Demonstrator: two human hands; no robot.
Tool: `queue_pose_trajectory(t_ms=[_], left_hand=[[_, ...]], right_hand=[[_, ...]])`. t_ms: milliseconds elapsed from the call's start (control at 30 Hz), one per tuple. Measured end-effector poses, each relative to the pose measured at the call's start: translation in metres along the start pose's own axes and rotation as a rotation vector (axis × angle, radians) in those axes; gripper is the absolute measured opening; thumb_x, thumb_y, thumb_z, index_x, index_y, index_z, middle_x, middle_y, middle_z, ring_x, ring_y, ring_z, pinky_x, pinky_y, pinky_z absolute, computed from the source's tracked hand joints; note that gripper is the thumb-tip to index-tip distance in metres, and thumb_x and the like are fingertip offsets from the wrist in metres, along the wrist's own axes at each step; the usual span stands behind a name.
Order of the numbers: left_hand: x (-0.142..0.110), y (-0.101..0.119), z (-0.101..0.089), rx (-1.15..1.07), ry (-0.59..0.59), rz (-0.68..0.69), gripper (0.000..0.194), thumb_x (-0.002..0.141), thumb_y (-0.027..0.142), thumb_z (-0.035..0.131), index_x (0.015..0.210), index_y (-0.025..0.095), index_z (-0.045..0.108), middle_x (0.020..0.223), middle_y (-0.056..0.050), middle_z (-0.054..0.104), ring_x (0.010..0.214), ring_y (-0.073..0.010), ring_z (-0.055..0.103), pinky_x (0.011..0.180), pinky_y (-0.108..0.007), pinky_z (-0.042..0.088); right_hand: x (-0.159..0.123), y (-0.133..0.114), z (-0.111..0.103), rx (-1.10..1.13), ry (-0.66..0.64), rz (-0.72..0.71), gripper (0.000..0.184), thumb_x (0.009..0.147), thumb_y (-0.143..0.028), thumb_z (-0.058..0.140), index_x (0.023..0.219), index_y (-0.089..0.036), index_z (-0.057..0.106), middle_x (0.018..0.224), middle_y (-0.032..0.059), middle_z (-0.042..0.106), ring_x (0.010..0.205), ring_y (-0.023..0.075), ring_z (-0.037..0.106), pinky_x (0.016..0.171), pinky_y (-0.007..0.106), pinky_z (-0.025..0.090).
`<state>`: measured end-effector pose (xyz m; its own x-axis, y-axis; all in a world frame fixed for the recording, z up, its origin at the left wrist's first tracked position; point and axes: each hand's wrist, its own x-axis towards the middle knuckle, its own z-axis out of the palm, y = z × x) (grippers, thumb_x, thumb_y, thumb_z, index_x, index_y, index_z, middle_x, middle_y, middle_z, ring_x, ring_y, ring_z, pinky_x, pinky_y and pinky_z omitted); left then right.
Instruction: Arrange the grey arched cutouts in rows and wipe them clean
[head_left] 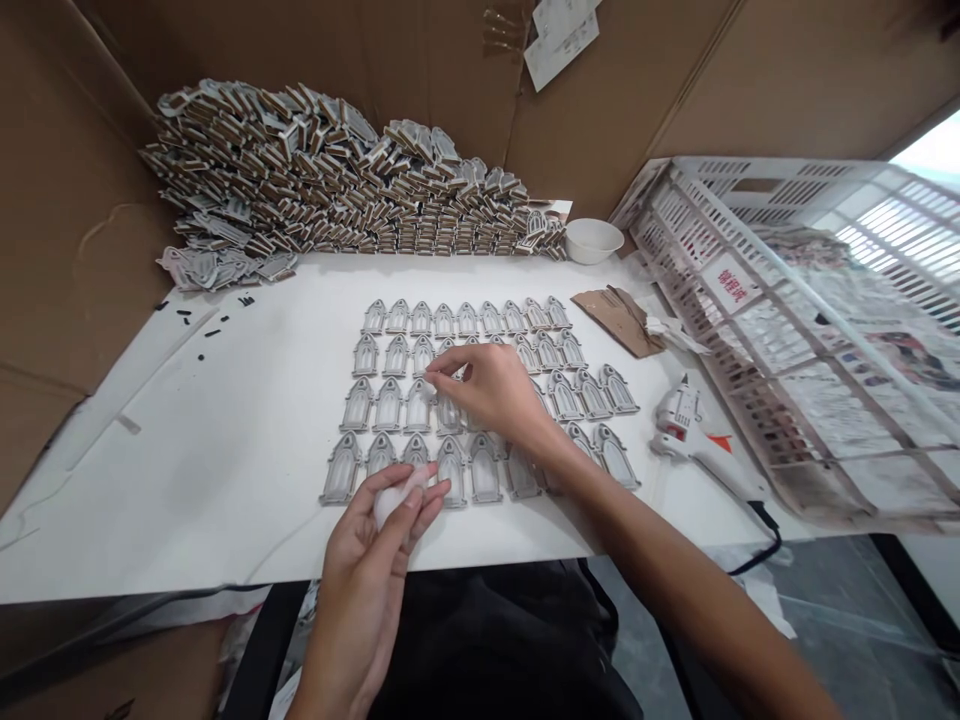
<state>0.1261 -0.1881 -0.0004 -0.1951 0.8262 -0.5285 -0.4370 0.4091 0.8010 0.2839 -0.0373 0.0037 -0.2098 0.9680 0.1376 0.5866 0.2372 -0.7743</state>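
Note:
Several grey arch-shaped window pieces [390, 405] lie in rows on the white table [225, 450]. My right hand [487, 390] reaches over the middle rows, its fingertips pinched at a piece in the second row; what they grip is too small to name. My left hand [382, 525] hovers at the table's near edge, fingers curled around a small white lump [397, 495], beside the front row of pieces.
A big heap of the same pieces [337, 175] is stacked at the back against cardboard walls. A white bowl [592, 240], a torn cardboard scrap [619, 318] and a white glue gun [694, 435] with a black cord sit at the right. A white plastic crate [795, 330] leans there.

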Motion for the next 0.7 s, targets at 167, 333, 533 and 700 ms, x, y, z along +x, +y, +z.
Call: queue_pose_trajectory(t_ms=[167,333,533,700], left_hand=[[0.0007,0.0003,0.0001,0.002,-0.009,0.002,0.052,0.078,0.036,0.095,0.118,0.019,0.067,0.137,-0.012,0.071,0.128,-0.0293,0.07,0.115,-0.033,0.059],[0.0015,-0.0003,-0.0004,0.011,-0.013,0.012,0.053,0.077,0.038,0.096,0.117,0.019,0.067,0.136,-0.013,0.071,0.126,-0.0296,0.071,0.113,-0.033,0.06],[0.0032,-0.0015,-0.0001,0.009,-0.021,0.018,0.053,0.077,0.037,0.095,0.117,0.019,0.066,0.135,-0.012,0.072,0.124,-0.0268,0.072,0.107,-0.025,0.061],[0.0046,-0.0034,-0.0027,0.009,-0.03,0.025,0.053,0.078,0.038,0.095,0.118,0.019,0.065,0.134,-0.013,0.072,0.124,-0.0274,0.072,0.108,-0.027,0.06]], right_hand=[[0.0006,0.0001,-0.0009,-0.011,-0.011,0.007,0.009,0.094,-0.025,0.077,0.095,-0.027,0.086,0.097,0.0006,0.085,0.086,0.0227,0.077,0.079,0.035,0.056],[0.0013,0.0028,0.0021,-0.005,-0.016,0.004,0.009,0.092,-0.025,0.078,0.095,-0.028,0.086,0.096,0.0002,0.085,0.084,0.0222,0.077,0.079,0.035,0.056],[0.0009,0.0038,0.0055,-0.014,-0.018,-0.003,0.01,0.093,-0.025,0.077,0.095,-0.028,0.086,0.097,-0.0001,0.085,0.083,0.0212,0.075,0.079,0.034,0.056],[-0.0007,-0.0007,-0.0005,0.04,0.031,-0.02,0.006,0.092,-0.026,0.079,0.096,-0.026,0.084,0.095,-0.0002,0.084,0.083,0.0189,0.075,0.078,0.032,0.054]])
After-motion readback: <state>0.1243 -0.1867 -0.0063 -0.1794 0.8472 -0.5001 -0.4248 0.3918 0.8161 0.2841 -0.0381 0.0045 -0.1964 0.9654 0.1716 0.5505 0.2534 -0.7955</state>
